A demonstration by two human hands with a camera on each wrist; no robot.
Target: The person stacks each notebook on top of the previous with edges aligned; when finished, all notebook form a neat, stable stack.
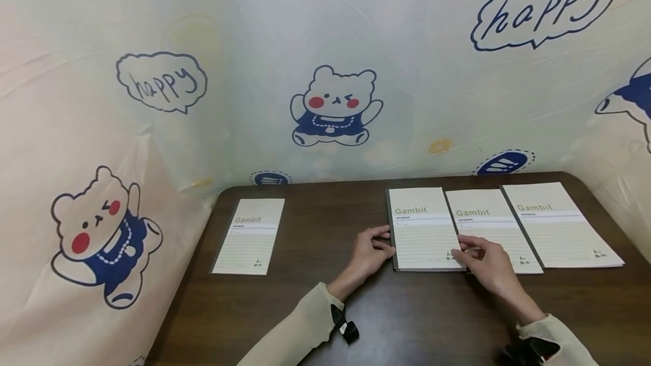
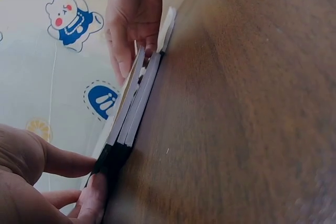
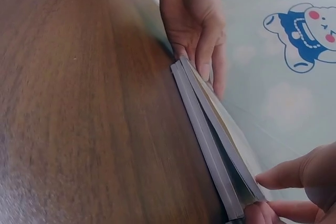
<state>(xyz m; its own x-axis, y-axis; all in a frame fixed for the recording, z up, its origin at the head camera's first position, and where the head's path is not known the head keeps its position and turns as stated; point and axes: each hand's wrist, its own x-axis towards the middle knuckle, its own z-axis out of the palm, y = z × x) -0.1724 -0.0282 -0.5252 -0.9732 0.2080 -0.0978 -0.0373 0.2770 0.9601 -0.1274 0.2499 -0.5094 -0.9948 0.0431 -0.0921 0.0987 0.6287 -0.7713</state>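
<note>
A white lined-cover "Gambit" notebook [image 1: 424, 230] with a dark spine lies on top of a stack at the centre right of the table. My left hand [image 1: 370, 251] holds the spine side, its thumb and fingers against the dark edge [image 2: 111, 158]. At the opposite edge, my right hand [image 1: 485, 261] pinches the top notebook near its lower right corner. That edge is slightly raised, and a narrow gap shows above the notebook below [image 3: 202, 140]. The right wrist view has my right hand [image 3: 310, 182] at the lower right.
Two more notebooks of the same kind lie to the right, one [image 1: 490, 225] partly behind my right hand, the other [image 1: 561, 225] beyond it. A single notebook [image 1: 249, 236] lies at the table's left. A printed curtain [image 1: 244, 100] hangs behind the brown table [image 1: 325, 208].
</note>
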